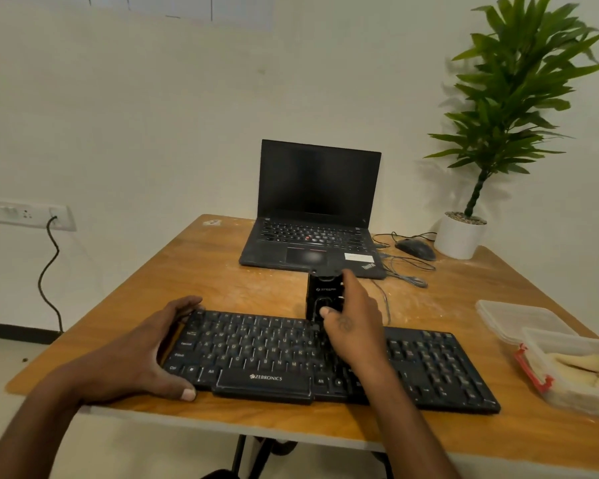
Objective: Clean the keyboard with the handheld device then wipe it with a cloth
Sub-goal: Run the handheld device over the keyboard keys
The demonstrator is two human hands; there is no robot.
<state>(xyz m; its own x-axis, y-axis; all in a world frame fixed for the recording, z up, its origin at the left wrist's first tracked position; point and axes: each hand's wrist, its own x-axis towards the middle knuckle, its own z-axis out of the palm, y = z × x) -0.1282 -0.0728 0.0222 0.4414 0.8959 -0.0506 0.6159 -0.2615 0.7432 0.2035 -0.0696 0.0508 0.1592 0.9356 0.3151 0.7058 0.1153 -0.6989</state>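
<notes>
A black Zebronics keyboard [412, 361] lies along the near edge of the wooden table [242, 288]. My left hand [146, 354] grips the keyboard's left end, fingers curled over the far corner and thumb at the front edge. My right hand [351, 326] holds a black handheld device [322, 292] upright over the middle of the keyboard, thumb on its front face. The device's lower end is hidden behind my hand. A yellowish cloth [581, 369] lies in a clear plastic box at the right.
An open black laptop [313, 219] stands at the back of the table, with a wired mouse [416, 249] and loose cables to its right. A potted plant [464, 233] occupies the far right corner. The clear box [550, 392] and its lid [519, 319] sit at the right edge.
</notes>
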